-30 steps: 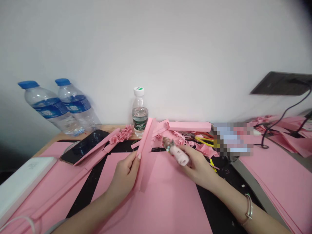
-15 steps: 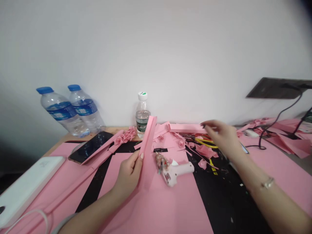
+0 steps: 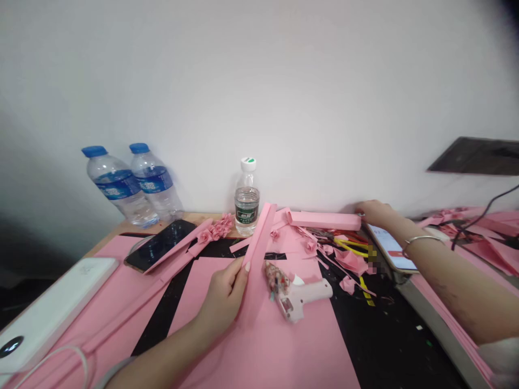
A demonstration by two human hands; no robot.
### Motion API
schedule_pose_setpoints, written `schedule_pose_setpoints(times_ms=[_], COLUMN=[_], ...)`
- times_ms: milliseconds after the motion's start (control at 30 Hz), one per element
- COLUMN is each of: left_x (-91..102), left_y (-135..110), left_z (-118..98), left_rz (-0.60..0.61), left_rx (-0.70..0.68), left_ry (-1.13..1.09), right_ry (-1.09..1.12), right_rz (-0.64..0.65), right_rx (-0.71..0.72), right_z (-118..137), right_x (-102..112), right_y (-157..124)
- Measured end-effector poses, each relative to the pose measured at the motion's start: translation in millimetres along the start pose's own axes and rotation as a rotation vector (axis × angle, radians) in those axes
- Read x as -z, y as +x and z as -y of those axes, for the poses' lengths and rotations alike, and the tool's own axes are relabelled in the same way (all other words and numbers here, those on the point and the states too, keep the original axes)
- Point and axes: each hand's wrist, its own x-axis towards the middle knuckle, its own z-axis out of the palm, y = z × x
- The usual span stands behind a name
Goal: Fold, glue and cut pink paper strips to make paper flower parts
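My left hand [image 3: 227, 292] is closed around a long folded strip of pink paper [image 3: 259, 235], which stands tilted up from the pink sheets [image 3: 227, 346]. Against the wall, my right hand [image 3: 376, 215] reaches to the right end of another folded pink strip [image 3: 320, 219], its fingers curled and mostly hidden; whether it grips anything does not show. Beneath my right wrist lies a lit phone [image 3: 390, 246]. A white glue gun [image 3: 302, 297] with a crusted, bead-covered nozzle rests on the sheets, just right of the strip in my left hand.
A small water bottle [image 3: 246, 200] stands behind; two blue-capped bottles [image 3: 117, 183] lean at left. A dark phone [image 3: 160, 246], pink paper flowers [image 3: 217, 228] and a white power bank [image 3: 60, 308] lie left. Yellow-handled tool [image 3: 352, 246] and paper scraps [image 3: 351, 262] sit right of centre.
My right hand has moved right and down toward the wall side, over the phone, now more in view. My left hand keeps its hold on the strip. The view has shifted slightly.
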Motion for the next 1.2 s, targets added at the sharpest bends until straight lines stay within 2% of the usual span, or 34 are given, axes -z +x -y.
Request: schedule_pose_setpoints(times_ms=[233, 433, 733, 933, 1100, 1200], left_x=[-0.6, -2.1, -2.0, -1.2, -2.0, -1.7], left_y=[1, 1, 1, 2, 2, 2], left_z=[2, 1, 1, 1, 0, -1], left_rz=[0.030, 0.017, 0.025, 0.029, 0.016, 0.012], left_rx=[-0.002, -0.001, -0.004, -0.005, -0.023, -0.030], left_ry=[-0.008, 0.047, 0.058, 0.048, 0.051, 0.046], right_ry=[-0.146, -0.158, -0.165, -0.195, -0.245, -0.261], right_rz=[0.041, 0.030, 0.066, 0.034, -0.001, -0.064], right_rx=[-0.014, 0.038, 0.123, 0.176, 0.129, 0.108], right_z=[8, 13, 6, 6, 2, -2], right_x=[5, 7, 11, 12, 11, 8], right_y=[-3, -18, -13, -14, -12, -12])
